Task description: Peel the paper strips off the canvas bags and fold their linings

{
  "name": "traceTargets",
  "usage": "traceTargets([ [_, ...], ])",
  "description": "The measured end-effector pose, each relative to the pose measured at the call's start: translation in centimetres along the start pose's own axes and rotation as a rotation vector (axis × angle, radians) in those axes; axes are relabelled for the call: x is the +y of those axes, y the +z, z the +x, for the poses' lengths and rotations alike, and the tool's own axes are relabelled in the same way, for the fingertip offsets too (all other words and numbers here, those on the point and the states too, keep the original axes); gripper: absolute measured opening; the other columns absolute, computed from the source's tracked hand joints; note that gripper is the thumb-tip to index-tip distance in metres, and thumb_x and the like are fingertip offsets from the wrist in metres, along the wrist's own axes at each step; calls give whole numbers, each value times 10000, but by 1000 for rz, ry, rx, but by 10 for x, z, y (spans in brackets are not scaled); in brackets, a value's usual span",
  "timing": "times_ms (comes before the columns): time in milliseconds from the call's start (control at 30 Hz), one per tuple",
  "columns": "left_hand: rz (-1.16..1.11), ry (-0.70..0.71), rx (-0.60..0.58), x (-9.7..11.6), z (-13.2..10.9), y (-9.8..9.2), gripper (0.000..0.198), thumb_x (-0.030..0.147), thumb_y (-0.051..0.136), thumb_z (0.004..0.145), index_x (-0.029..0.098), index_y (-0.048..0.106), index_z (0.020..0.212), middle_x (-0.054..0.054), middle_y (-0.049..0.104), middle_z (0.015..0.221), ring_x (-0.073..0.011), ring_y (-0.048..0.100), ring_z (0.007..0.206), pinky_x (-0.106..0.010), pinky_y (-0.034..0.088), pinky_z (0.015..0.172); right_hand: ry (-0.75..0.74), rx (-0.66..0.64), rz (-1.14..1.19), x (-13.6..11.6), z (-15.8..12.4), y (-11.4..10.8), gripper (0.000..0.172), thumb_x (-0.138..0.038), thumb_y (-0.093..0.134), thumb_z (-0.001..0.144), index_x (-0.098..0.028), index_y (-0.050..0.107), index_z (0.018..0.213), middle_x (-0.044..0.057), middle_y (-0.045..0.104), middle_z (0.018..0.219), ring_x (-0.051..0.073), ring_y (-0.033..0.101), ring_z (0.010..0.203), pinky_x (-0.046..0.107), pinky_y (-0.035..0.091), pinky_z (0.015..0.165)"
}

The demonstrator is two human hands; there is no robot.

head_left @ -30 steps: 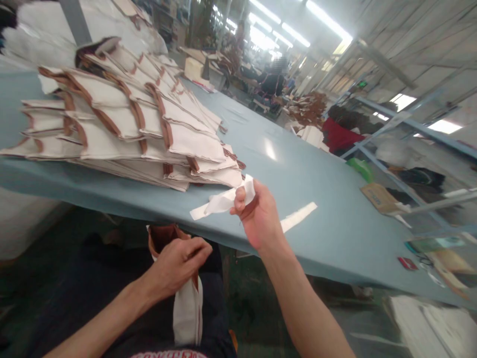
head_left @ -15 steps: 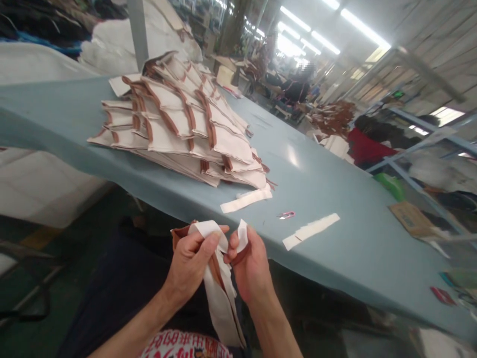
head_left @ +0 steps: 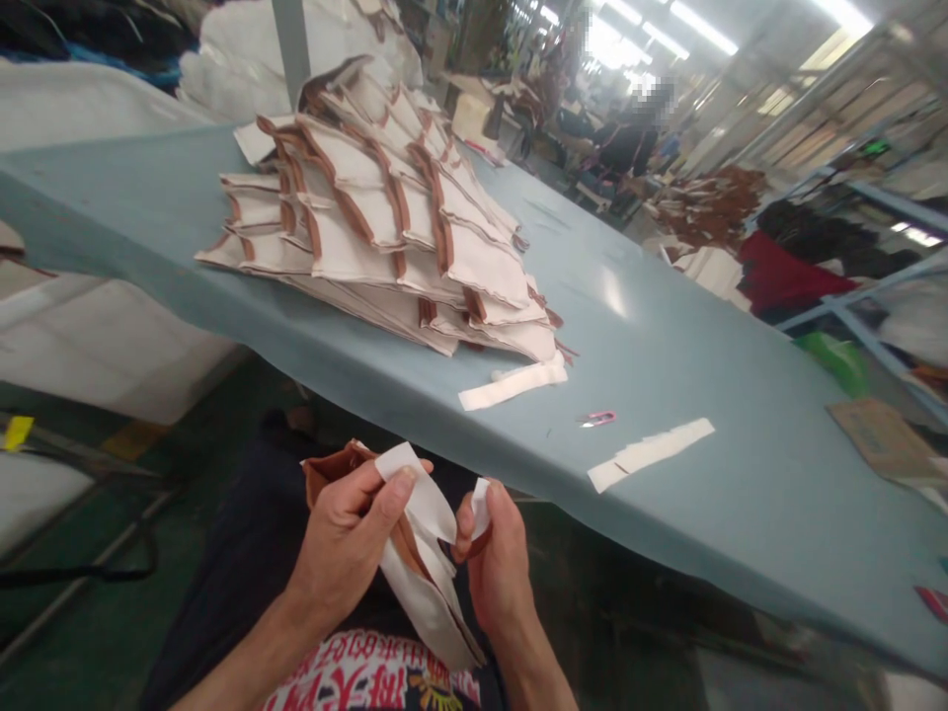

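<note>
My left hand (head_left: 345,538) is closed on a cream cloth piece with brown trim (head_left: 415,563), held over my lap below the table edge. My right hand (head_left: 495,563) pinches a small white strip (head_left: 480,494) right beside that piece, fingers pressed together. A stack of similar cream pieces with brown edging (head_left: 385,217) lies fanned out on the blue-grey table (head_left: 703,346). Two white strips (head_left: 513,385) (head_left: 652,452) lie near the table's front edge, with small pink snips (head_left: 596,419) between them.
Other people sit at work at the far end of the table (head_left: 626,138). A blue metal rack (head_left: 851,306) with red and dark cloth stands to the right. A cardboard piece (head_left: 881,434) lies at the table's right side. White sacks pile up at the back left.
My right hand left the long strip on the table and came down to my lap holding a small strip. My left hand raised the cloth piece to meet it. The view shifted left.
</note>
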State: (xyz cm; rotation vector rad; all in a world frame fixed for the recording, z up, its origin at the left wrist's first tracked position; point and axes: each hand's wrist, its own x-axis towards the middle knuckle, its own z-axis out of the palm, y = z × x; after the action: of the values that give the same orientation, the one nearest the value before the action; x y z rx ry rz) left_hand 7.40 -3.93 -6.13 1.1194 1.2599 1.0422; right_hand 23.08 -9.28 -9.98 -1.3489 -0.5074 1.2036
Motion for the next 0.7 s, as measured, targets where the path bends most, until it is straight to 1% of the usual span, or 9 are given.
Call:
traceTargets([
  [100, -82, -123, -32, -3, -5, -3, 455, 611, 877, 793, 163, 926, 855, -77, 850, 714, -245, 789, 651, -281, 640, 624, -13, -9, -45, 0, 2, -10, 603, -815, 775, 970, -233, 647, 874, -62, 585, 599, 115, 447, 502, 230, 402, 522],
  [167, -140, -238, -62, -8, -9, -6, 526, 668, 909, 777, 152, 934, 875, -85, 845, 699, -247, 790, 657, -269, 623, 614, 5, -16, -91, -3, 5, -16, 604, -811, 841, 919, -236, 656, 942, -71, 595, 613, 114, 448, 511, 221, 388, 515],
  [267, -258, -398, -112, -13, -16, -9, 636, 750, 916, 789, 144, 946, 979, -91, 853, 714, -249, 792, 648, -270, 615, 603, 34, -15, -114, -7, 10, -22, 603, -788, 873, 896, -226, 656, 914, -109, 478, 564, 90, 324, 490, 208, 274, 473],
  [333, -310, -458, -113, -12, -23, -11, 616, 734, 919, 812, 153, 946, 1014, -83, 858, 724, -238, 783, 635, -272, 620, 608, 37, -18, -109, -9, 14, -26, 589, -786, 839, 920, -217, 690, 950, -127, 418, 556, 86, 254, 480, 218, 215, 454],
  [400, -319, -476, -83, -6, -29, -12, 545, 685, 917, 838, 164, 944, 994, -69, 851, 708, -223, 761, 613, -272, 621, 611, -7, -12, -192, -13, 19, -29, 576, -780, 801, 948, -210, 714, 955, -124, 412, 548, 93, 267, 474, 231, 230, 459],
  [500, -264, -476, -49, 4, -37, -13, 474, 642, 887, 868, 177, 933, 950, -60, 844, 693, -239, 772, 630, -284, 638, 627, -111, 52, -356, -21, 29, -33, 554, -750, 809, 938, -217, 691, 839, -94, 468, 555, 112, 380, 510, 252, 324, 511],
  [600, -160, -447, -52, 11, -41, -14, 473, 648, 853, 894, 180, 920, 912, -73, 861, 737, -266, 804, 700, -276, 634, 633, -153, 93, -395, -30, 30, -31, 489, -654, 850, 920, -225, 667, 771, -56, 565, 622, 131, 487, 591, 266, 412, 591],
  [667, -96, -393, -60, 13, -41, -13, 480, 653, 825, 918, 183, 917, 894, -74, 857, 742, -268, 802, 716, -272, 629, 636, -161, 9, -418, -38, 22, -22, 382, -566, 841, 940, -219, 733, 823, -16, 678, 716, 156, 584, 670, 282, 482, 665],
  [700, -67, -357, -68, 13, -40, -12, 477, 649, 808, 933, 186, 918, 891, -66, 840, 718, -264, 791, 702, -273, 626, 629, -160, -74, -423, -42, 16, -16, 324, -529, 831, 949, -217, 778, 882, 9, 741, 790, 175, 641, 730, 297, 521, 721],
])
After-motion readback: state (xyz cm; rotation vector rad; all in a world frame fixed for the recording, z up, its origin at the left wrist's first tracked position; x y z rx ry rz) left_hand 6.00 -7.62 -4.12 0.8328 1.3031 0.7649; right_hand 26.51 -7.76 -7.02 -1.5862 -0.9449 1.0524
